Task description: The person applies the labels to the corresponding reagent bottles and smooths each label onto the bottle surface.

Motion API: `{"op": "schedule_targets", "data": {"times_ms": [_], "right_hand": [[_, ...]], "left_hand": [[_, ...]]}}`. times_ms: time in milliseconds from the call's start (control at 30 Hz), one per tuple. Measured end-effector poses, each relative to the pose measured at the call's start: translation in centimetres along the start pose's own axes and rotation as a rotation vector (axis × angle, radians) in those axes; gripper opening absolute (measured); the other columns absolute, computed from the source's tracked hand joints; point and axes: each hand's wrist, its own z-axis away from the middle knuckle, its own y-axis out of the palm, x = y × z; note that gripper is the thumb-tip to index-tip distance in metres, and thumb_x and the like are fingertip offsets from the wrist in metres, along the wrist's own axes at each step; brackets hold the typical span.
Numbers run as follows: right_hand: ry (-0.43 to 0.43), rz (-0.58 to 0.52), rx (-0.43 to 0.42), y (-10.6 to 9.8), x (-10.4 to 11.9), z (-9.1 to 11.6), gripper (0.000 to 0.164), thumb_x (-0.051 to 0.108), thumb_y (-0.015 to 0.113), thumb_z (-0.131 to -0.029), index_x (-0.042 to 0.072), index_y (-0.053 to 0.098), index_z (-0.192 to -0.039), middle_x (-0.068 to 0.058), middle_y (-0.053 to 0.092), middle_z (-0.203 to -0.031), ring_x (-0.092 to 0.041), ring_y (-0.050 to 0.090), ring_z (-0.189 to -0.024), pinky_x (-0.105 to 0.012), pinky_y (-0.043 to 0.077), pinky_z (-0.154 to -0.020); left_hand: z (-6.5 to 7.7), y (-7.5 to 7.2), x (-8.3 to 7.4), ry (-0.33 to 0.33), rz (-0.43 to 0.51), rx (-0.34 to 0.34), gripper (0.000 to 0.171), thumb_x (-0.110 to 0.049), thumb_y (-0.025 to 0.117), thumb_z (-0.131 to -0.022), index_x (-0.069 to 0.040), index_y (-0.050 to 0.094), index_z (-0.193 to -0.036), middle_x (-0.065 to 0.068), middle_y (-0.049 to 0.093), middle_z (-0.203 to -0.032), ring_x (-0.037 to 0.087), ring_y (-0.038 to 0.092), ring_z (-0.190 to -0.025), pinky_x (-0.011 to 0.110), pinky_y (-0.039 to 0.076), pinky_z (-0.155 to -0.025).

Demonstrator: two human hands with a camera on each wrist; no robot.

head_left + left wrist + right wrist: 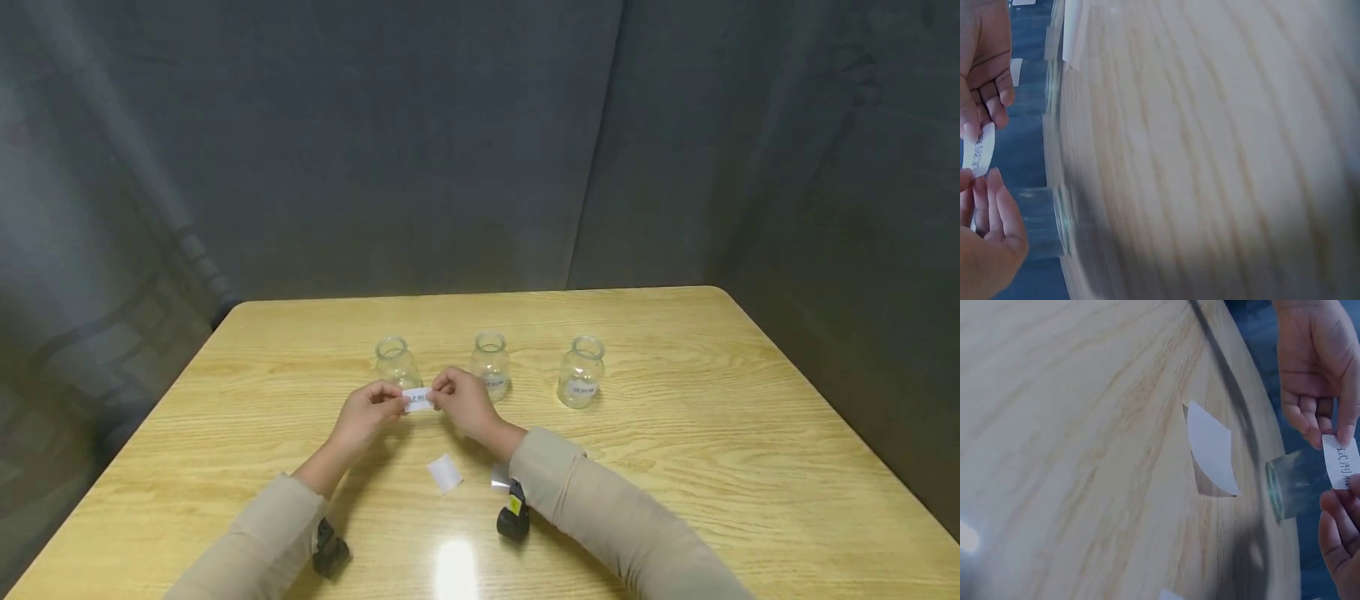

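Note:
A small white label (417, 399) with dark printed characters is stretched between both hands. My left hand (371, 412) pinches its left end between thumb and fingers, while my right hand (467, 405) pinches the right end. Just behind the label stands a clear glass jar (395, 357), its lower part hidden by the label and fingers. In the right wrist view the label (1340, 462) shows its printing side, with a thumb over each end.
A second glass jar (491, 354) stands behind the right hand and a third jar (581, 372) farther right, both bearing labels. White paper pieces, one a curled square (445, 473) and another (500, 477) by the right sleeve, lie on the wooden table (712, 433).

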Motion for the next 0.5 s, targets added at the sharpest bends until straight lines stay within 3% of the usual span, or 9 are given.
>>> {"op": "schedule_targets", "data": {"times_ms": [267,500], "right_hand": [[-0.006,0.1,0.021,1.1,-0.2,-1.0,0.006,0.008,0.059,-0.081,0.005,0.054,-0.079,0.001,0.055,-0.069,-0.009,0.049,-0.061,-0.018,0.042,-0.053],[0.0,0.101,0.003,1.9,-0.6,-1.6,0.005,0.009,0.058,-0.081,0.005,0.055,-0.081,-0.001,0.056,-0.08,-0.013,0.052,-0.075,-0.02,0.045,-0.063]], "left_hand": [[-0.3,-0.5,-0.1,-0.024,-0.155,-0.121,0.013,-0.003,0.057,-0.08,0.008,0.056,-0.088,0.012,0.058,-0.082,0.022,0.056,-0.076,0.035,0.048,-0.071],[-0.3,-0.6,0.0,-0.026,-0.248,-0.167,0.013,-0.006,0.057,-0.082,0.005,0.057,-0.088,0.013,0.057,-0.089,0.023,0.051,-0.082,0.031,0.046,-0.069]]}}
